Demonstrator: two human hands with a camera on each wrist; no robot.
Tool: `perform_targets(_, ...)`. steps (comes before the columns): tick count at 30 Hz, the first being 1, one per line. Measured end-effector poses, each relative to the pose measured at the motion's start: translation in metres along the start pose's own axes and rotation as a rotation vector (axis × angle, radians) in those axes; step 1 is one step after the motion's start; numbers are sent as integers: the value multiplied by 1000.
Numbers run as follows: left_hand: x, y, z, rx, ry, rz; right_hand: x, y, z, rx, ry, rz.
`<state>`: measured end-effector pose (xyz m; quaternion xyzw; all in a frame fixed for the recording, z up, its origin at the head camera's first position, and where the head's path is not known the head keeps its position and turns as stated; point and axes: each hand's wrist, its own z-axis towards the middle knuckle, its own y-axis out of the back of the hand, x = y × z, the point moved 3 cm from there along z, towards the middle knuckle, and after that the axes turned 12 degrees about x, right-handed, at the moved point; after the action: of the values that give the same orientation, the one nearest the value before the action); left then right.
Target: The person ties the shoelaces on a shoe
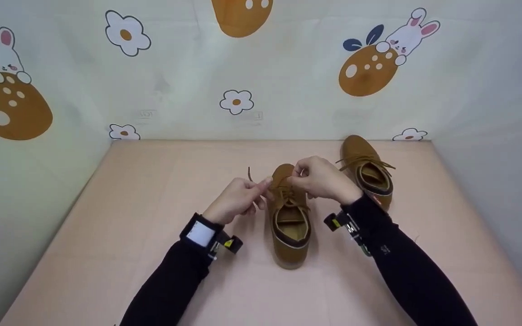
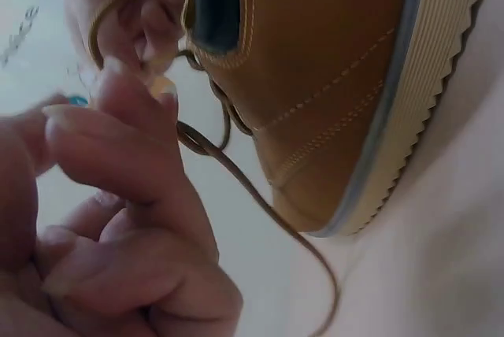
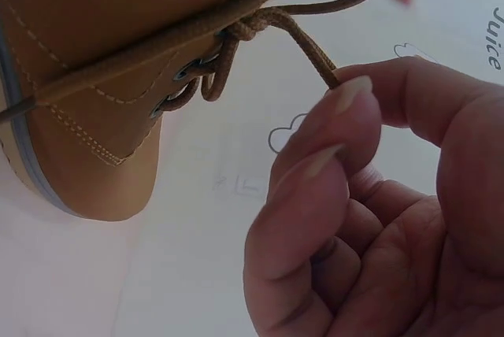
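A brown lace-up shoe (image 1: 290, 253) stands on the pink surface with its toe pointing away. My left hand (image 1: 243, 197) is at the left of its lacing, thumb and forefinger together at a loop of the brown shoelace (image 2: 94, 30). From the other side, my right hand (image 1: 322, 179) pinches another stretch of the lace between thumb and fingertips, as the right wrist view shows. Between the hands, a knot (image 3: 248, 26) sits over the eyelets. One free lace end (image 1: 249, 174) sticks out left of the shoe. The left fingers hide part of the loop.
A matching brown shoe (image 1: 356, 147) stands at the back right, its lace tied, partly behind the right forearm. A pale wall cloth (image 1: 179, 81) with rabbits and flowers rises behind the pink surface (image 1: 152, 190) and along both sides.
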<state>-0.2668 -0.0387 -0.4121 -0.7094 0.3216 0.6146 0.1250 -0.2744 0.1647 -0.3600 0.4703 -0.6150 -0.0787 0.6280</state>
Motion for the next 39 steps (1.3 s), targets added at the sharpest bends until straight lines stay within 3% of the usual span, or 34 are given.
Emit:
perform_targets(4,8,0,12,33,51,-128,0,-2,-1,-9,30,0)
perform_targets(8,9,-3,19,61,48,-238,-2,-3,-1,-21,50,-1)
perform_targets(13,5,-6,13,67,17,-363,-3,-2,-2,-46,54,3)
perform_targets(16,-5,-12,5,66,-45,-434,-3,0,-2,-62,39,-2)
perform_targets(18,-11,-16,1,82,-69,-389,-3,0,-2,-72,29,-4)
perform_targets(21,-12,-17,2,57,-76,-221,-3,-1,-1,-81,21,-5)
perform_targets(24,-2,-10,10,-48,-53,-83,-4,-3,-1,-79,28,-8)
perform_targets(26,7,-5,16,-117,-36,-63,-4,-4,-1,-74,31,-7)
perform_targets(29,16,0,21,-131,-6,-55,-5,-5,-1,-71,40,-2)
perform_targets(34,15,0,21,-53,16,-98,-8,-6,-3,-80,48,18)
perform_targets(36,10,-1,18,-36,1,-162,-8,-6,-3,-81,46,25)
perform_targets(39,-1,-2,11,-27,-73,-305,-8,-5,-2,-92,38,30)
